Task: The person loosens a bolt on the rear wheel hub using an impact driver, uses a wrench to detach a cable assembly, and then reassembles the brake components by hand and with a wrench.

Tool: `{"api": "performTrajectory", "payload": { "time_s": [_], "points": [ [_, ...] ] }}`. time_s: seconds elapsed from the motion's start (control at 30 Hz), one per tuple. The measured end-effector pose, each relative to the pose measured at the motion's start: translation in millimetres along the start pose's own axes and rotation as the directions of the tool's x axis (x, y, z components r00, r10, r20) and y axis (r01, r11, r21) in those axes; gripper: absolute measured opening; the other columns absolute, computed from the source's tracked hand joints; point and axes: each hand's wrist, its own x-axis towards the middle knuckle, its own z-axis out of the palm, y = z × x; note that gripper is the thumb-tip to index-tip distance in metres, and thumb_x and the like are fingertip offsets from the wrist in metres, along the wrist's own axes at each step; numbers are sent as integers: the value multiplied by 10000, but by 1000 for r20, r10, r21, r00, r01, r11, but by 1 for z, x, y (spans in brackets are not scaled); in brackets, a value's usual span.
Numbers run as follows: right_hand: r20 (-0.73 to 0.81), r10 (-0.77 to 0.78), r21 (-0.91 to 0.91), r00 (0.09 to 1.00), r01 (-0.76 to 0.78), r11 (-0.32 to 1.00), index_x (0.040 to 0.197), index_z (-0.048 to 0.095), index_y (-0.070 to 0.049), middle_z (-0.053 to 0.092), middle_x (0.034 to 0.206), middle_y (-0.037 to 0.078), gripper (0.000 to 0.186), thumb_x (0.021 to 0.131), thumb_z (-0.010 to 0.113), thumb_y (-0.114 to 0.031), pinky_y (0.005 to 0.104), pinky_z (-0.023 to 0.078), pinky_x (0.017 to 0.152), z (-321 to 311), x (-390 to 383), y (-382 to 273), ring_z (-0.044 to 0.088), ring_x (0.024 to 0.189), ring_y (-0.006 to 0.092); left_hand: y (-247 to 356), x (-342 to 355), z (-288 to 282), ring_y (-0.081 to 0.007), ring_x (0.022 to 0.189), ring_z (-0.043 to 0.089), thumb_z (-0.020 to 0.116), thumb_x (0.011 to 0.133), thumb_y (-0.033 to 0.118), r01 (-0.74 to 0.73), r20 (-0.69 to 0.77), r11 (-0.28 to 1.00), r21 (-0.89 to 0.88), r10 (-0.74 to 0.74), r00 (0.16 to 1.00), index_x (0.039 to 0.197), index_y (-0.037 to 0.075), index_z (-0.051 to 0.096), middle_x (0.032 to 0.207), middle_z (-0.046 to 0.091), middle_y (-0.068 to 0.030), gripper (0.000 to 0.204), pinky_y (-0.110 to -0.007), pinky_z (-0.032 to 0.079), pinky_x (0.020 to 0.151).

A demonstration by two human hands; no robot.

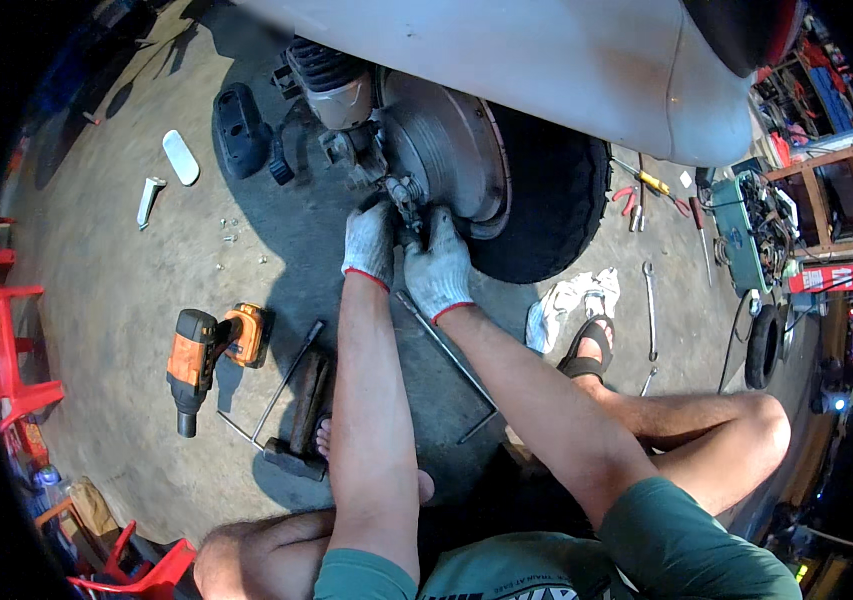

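A wheel with a dark tyre [551, 205] and a grey metal drum [436, 145] lies under a pale vehicle body panel [546, 60]. At the drum's near left side, a small metal fitting with a spring [406, 195] sticks out between my hands. My left hand [370, 240], in a white knit glove with a red cuff, has its fingers closed at the fitting's left. My right hand [438, 265], gloved alike, pinches at the fitting's lower right. Fingertips and fitting partly hide one another. A shock absorber [336, 85] with a black coil rises left of the drum.
An orange impact wrench [196, 360], a hammer [301, 430] and two bent wrench bars lie near my legs. Small bolts [229, 232] are scattered left. At right are white gloves [556, 305], a spanner [651, 310], screwdrivers, pliers and a green toolbox [741, 235]. Red stools [16, 355] stand far left.
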Motion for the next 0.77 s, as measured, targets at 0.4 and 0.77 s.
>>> {"api": "performTrajectory", "payload": {
  "time_s": [0.4,0.77],
  "points": [
    [-75,-79,-130,994,69,989,1250,488,92,579,1140,311,507,829,598,-167,432,480,887,8,4,5,586,1030,422,14,2,8,-175,762,626,566,849,54,-94,-47,962,257,110,993,1047,5,646,901,662,-72,220,-312,497,657],
    [336,324,783,884,-454,426,1333,437,1,494,1348,159,412,965,426,-185,356,368,1030,27,-20,16,475,1218,276,-24,6,-18,-153,718,590,589,876,124,-223,-269,975,8,217,938,956,19,665,856,665,-49,152,-300,472,634]
  ]
}}
